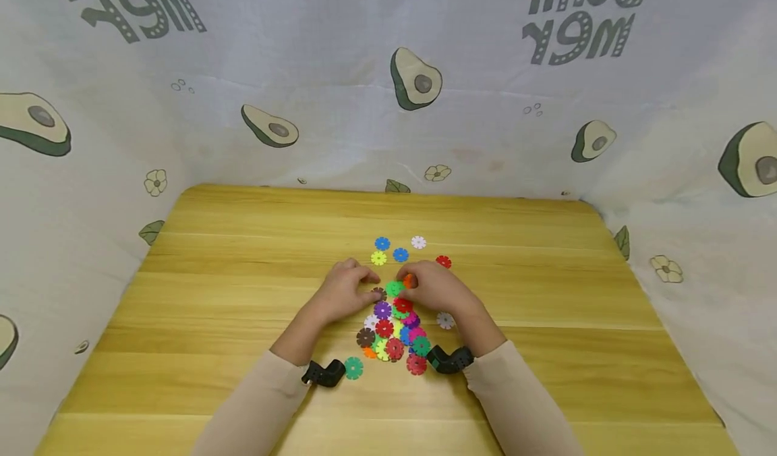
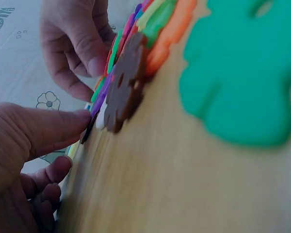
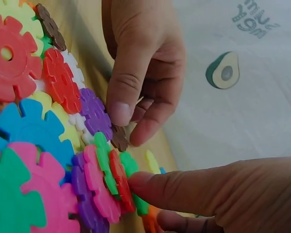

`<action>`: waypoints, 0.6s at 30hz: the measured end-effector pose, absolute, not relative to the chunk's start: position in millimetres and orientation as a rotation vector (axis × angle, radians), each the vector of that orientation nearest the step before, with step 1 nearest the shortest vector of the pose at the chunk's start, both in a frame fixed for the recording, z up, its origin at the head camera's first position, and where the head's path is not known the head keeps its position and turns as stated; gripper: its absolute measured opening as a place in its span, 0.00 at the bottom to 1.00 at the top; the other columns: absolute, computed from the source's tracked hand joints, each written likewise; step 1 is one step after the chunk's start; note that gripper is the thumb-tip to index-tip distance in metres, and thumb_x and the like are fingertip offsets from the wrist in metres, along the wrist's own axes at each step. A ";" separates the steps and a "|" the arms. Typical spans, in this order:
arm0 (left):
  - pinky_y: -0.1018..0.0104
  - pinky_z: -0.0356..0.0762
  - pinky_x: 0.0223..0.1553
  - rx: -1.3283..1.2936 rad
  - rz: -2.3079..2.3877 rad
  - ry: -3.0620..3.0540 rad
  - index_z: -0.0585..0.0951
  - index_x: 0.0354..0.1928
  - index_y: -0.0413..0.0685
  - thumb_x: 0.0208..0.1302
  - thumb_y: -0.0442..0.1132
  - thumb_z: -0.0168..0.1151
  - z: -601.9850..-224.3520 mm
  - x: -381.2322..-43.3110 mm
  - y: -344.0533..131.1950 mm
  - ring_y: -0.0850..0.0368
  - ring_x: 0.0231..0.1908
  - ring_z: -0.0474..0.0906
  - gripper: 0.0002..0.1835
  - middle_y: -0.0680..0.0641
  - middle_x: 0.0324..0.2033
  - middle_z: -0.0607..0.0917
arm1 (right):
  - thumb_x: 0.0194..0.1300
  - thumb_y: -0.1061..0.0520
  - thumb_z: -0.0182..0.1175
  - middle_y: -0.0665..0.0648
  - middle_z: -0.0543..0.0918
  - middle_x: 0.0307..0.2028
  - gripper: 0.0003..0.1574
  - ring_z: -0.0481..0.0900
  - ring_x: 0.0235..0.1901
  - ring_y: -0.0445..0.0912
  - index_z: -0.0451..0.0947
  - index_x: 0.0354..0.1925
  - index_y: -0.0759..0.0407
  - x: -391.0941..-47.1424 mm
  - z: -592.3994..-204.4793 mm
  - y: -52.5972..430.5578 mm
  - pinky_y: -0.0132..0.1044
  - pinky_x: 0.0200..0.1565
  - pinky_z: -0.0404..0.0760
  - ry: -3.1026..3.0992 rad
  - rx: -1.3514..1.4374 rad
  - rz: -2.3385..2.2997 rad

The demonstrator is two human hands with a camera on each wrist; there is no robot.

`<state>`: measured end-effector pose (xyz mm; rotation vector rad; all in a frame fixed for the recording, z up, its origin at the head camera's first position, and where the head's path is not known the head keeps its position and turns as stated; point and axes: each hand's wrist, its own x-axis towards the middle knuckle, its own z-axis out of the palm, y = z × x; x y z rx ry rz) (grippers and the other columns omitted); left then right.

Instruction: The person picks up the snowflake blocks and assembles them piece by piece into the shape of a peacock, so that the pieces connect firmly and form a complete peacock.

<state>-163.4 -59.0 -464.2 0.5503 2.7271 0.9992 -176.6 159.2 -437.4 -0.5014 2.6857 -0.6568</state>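
Flower-shaped plastic discs lie in a heap on the table between the two hands. My left hand (image 1: 347,293) is at the heap's far left side. Its thumb rests at a brown notched disc (image 1: 379,295), while the other fingers curve loosely, apart from it. Across from it, my right hand (image 1: 438,287) has thumb and index finger about a bright green disc (image 1: 394,289). An orange disc (image 1: 409,280) shows under that hand, and a red disc (image 1: 403,305) lies by its thumb. In the right wrist view the thumb meets the green disc's edge; the index fingertip is hidden there.
Beyond the hands lie blue (image 1: 382,243), yellow (image 1: 379,258), white (image 1: 418,242) and red discs (image 1: 444,262). A teal disc (image 1: 354,367) is near the left wrist camera (image 1: 324,374), a pale disc (image 1: 446,320) by the right forearm. A printed cloth (image 1: 340,152) hangs behind the table (image 1: 243,240).
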 end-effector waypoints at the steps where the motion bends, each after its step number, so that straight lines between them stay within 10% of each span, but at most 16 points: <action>1: 0.55 0.73 0.53 0.543 0.996 2.732 0.87 0.46 0.52 0.64 0.47 0.72 -464.8 -163.1 -58.1 0.51 0.47 0.73 0.12 0.50 0.44 0.82 | 0.64 0.52 0.72 0.52 0.86 0.41 0.15 0.76 0.35 0.44 0.85 0.48 0.54 -177.2 -437.2 157.5 0.39 0.42 0.80 2.688 -0.494 -0.649; 9: 0.55 0.67 0.52 0.453 1.102 2.690 0.84 0.39 0.53 0.64 0.46 0.72 -471.3 -161.4 -57.9 0.53 0.45 0.70 0.08 0.52 0.38 0.84 | 0.62 0.53 0.73 0.51 0.77 0.29 0.13 0.71 0.30 0.45 0.80 0.41 0.55 -178.8 -439.1 156.6 0.35 0.34 0.73 2.650 -0.470 -0.759; 18: 0.67 0.75 0.36 0.288 1.623 2.355 0.80 0.45 0.48 0.71 0.43 0.65 -474.2 -166.0 -63.7 0.58 0.33 0.78 0.09 0.48 0.32 0.88 | 0.70 0.55 0.66 0.51 0.85 0.37 0.04 0.80 0.37 0.44 0.84 0.42 0.53 -176.1 -441.6 162.6 0.36 0.41 0.82 2.614 -0.425 -1.148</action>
